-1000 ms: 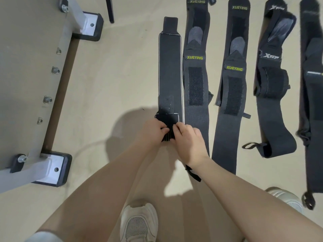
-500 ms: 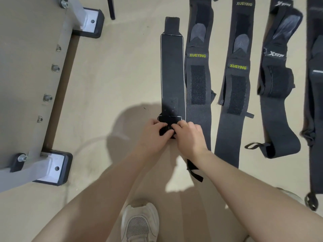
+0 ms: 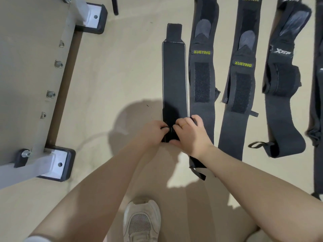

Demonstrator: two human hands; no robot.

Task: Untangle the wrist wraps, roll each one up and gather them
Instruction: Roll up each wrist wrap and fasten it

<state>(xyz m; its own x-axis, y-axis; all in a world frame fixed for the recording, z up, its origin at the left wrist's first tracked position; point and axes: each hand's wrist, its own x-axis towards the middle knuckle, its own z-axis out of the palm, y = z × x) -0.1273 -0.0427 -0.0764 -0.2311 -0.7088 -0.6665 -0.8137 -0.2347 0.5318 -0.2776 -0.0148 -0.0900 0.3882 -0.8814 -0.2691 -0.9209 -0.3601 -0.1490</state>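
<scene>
At the centre of the head view, both hands meet over the near end of the plain wrist wrap (image 3: 174,74), a long flat black band with a thin pale edge that runs up the frame on the beige floor (image 3: 113,81). The left hand (image 3: 153,132) and the right hand (image 3: 190,135) each have curled fingers pinching the small roll (image 3: 168,135) begun at that near end, thumbs tucked beneath; holding from both sides likely keeps the coil square and tight as it is turned up the band. The far end narrows to a fuzzy tab (image 3: 174,31), probably the fastening patch that will close the finished roll.

To the right of the frame the other wraps lie straightened side by side, apparently already untangled and waiting their turn. The first XUEYING wrap (image 3: 202,70) lies just beside the plain one, partly under the right hand, with a rough hook-and-loop rectangle and yellow-green lettering. The second XUEYING wrap (image 3: 242,84) slants slightly and shows the same matte elastic weave. The XTEP wrap (image 3: 283,102) is partly doubled over itself, with a thumb loop (image 3: 258,144) sticking out near its lower end. A further dark wrap (image 3: 319,102) is cut off by the right edge.

At the left of the frame stands a grey metal frame (image 3: 52,95) with bolts and black rubber feet. A white mesh shoe (image 3: 141,222) shows at the bottom centre.
</scene>
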